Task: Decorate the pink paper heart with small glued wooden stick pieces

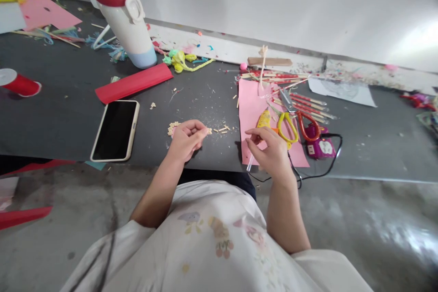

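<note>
My left hand (pixel 190 140) is over the dark table, thumb and forefinger pinched on a small pale wooden piece (pixel 210 131). A cluster of similar wooden bits (pixel 173 127) lies just behind it, and short stick pieces (pixel 224 129) lie to its right. My right hand (pixel 272 149) hovers over the pink paper (pixel 248 100), fingers curled with a gap between thumb and forefinger and nothing visible in them. Partly hidden behind it is a yellow glue gun (pixel 263 119); a clear glue stick (pixel 250 163) shows below the hand. Scissors with a yellow handle (pixel 288 127) lie beside it.
A phone (pixel 114 131), a red strip (pixel 135 83) and a tall bottle (pixel 132 32) stand or lie left. A red thread spool (pixel 22 84) is farther left. Wrapped sticks (pixel 311 105), a purple box (pixel 320 143) and a black cable (pixel 337 155) are on the right.
</note>
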Motion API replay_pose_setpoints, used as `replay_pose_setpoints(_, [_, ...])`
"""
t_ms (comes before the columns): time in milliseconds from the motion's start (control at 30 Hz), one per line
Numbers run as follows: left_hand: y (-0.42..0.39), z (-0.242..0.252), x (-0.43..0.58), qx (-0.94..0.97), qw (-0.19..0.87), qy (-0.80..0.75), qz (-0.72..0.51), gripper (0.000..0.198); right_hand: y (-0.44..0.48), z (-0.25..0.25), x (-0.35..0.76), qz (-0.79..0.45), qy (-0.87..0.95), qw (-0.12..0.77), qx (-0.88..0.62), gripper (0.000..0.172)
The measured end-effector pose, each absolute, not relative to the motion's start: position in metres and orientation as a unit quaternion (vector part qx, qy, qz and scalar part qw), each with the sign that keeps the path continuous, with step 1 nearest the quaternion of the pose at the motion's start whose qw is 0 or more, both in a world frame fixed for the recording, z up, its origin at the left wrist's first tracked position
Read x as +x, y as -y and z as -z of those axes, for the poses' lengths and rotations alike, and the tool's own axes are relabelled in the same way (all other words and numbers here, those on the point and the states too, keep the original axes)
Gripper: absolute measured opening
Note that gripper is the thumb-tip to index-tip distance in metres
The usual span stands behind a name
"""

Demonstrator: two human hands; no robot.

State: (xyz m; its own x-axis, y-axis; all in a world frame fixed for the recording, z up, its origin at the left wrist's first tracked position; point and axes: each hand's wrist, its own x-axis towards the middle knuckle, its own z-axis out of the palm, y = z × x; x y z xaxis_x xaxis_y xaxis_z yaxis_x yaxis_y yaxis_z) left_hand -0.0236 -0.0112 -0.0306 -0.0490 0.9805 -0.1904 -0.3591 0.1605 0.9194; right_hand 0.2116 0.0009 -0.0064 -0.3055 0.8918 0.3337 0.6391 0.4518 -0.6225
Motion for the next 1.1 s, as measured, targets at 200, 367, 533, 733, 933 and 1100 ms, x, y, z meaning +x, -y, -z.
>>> replay_pose_setpoints(200, [0.009, 0.028, -0.023, 0.276, 0.564, -0.432, -0.647, 0.031, 0.003, 0.010, 0.220, -0.182, 0.777, 0.324, -0.507, 0.017])
replay_pose_setpoints(367, [0.008, 0.024, -0.022, 0.244, 0.537, -0.411, -0.695, 0.032, 0.006, 0.013, 0.220, -0.193, 0.779, 0.320, -0.503, 0.018])
replay_pose_setpoints(533, [0.007, 0.024, -0.022, 0.236, 0.520, -0.386, -0.724, 0.032, 0.007, 0.017, 0.223, -0.215, 0.761, 0.331, -0.514, 0.015])
replay_pose_setpoints(733, [0.007, 0.023, -0.020, 0.247, 0.518, -0.377, -0.727, 0.030, 0.008, 0.015, 0.232, -0.238, 0.716, 0.363, -0.546, 0.013])
replay_pose_setpoints(933, [0.007, 0.023, -0.018, 0.265, 0.522, -0.379, -0.717, 0.032, 0.010, 0.010, 0.248, -0.237, 0.692, 0.378, -0.567, 0.011])
replay_pose_setpoints(1100, [0.006, 0.018, -0.016, 0.293, 0.536, -0.364, -0.703, 0.030, 0.015, 0.008, 0.258, -0.233, 0.687, 0.382, -0.572, 0.011])
